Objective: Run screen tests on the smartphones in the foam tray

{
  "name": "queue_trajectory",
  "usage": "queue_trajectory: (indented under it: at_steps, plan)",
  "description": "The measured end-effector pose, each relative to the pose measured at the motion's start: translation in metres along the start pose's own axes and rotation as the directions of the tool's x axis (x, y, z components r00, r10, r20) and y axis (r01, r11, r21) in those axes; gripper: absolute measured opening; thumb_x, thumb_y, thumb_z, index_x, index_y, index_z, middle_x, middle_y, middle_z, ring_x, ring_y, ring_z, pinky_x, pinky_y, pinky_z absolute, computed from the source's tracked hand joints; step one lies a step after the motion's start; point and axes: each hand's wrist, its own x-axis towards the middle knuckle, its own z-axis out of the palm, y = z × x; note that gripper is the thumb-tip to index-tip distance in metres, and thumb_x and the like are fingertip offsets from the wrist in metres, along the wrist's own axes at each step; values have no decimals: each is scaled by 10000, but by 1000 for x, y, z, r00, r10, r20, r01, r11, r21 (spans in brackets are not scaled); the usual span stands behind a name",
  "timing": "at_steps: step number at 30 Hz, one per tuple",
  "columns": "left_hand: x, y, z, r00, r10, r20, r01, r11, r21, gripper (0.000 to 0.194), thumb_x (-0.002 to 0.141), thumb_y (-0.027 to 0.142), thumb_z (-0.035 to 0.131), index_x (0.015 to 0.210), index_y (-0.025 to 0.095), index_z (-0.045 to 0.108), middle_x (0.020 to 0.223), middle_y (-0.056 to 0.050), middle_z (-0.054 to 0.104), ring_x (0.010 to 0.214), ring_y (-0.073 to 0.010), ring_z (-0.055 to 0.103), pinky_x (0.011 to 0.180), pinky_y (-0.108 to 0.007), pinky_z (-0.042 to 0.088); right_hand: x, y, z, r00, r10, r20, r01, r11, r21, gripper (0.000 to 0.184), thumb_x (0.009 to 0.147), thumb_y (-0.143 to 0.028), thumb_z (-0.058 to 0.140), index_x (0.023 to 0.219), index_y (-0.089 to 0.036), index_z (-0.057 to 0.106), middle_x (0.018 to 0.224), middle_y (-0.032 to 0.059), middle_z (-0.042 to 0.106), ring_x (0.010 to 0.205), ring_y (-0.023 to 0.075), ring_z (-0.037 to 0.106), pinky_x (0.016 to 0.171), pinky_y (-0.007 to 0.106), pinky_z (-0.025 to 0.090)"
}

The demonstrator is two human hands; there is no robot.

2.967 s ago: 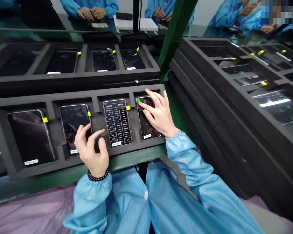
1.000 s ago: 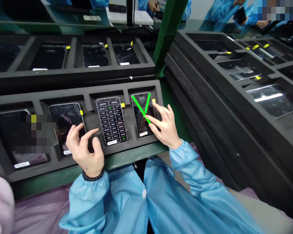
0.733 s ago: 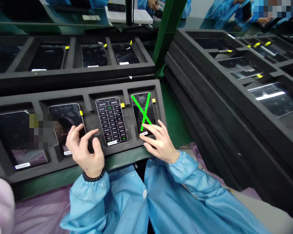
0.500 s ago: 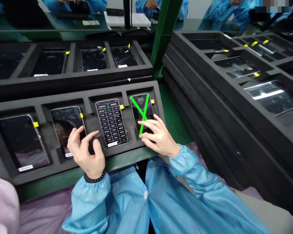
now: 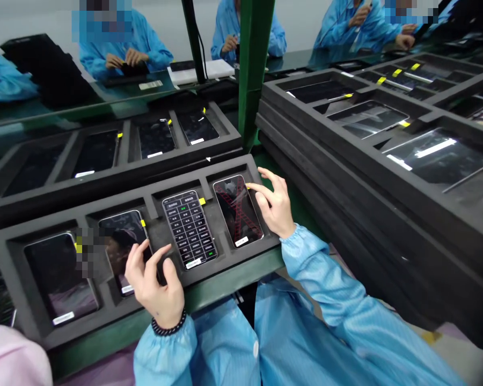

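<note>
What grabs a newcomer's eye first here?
The red X on the rightmost phone in the near tray, with the right hand at its upper right edge; whether a fingertip touches is unclear. Just left of it, the menu phone shows a lit grid with a few green cells. Farther left, the left hand covers part of a dark phone.

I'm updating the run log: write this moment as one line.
left hand: over dark phone; right hand: beside red-X phone; menu phone: lit, untouched
</note>
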Motion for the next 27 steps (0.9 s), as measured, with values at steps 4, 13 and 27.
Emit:
queue_trajectory:
  at_steps: [4, 13, 27]
  plan:
    - [1, 1, 0, 1000, 13, 5, -13, 1000, 5, 219, 924, 239, 547, 1077, 199, 700, 1378, -119, 553, 1416, -293, 443, 1197, -510, 370, 4, -3, -2, 991, -60, 117, 71, 993, -95, 395, 1023, -348, 416, 1339, -249, 632, 1567, 91, 432, 1380, 280, 443, 1188, 527, 347]
    - [1, 1, 1, 1000, 16, 5, -16, 999, 30, 221, 928, 254, 545, 1063, 185, 705, 1360, -128, 562, 1405, -289, 453, 1189, -499, 382, 11, -7, 0, 962, -73, 263, 118, 980, -161, 411, 1022, -386, 460, 1391, -246, 576, 1635, 114, 335, 1457, 280, 365, 1236, 610, 217]
    - [2, 2, 0, 1000, 9, -2, -9, 999, 33, 223, 933, 261, 547, 1046, 164, 713, 1360, -133, 564, 1408, -280, 448, 1179, -467, 393, 5, -8, -3, 970, -141, 198, 168, 978, -125, 331, 1027, -366, 464, 1227, -235, 693, 1568, 108, 443, 1400, 249, 432, 1233, 575, 260]
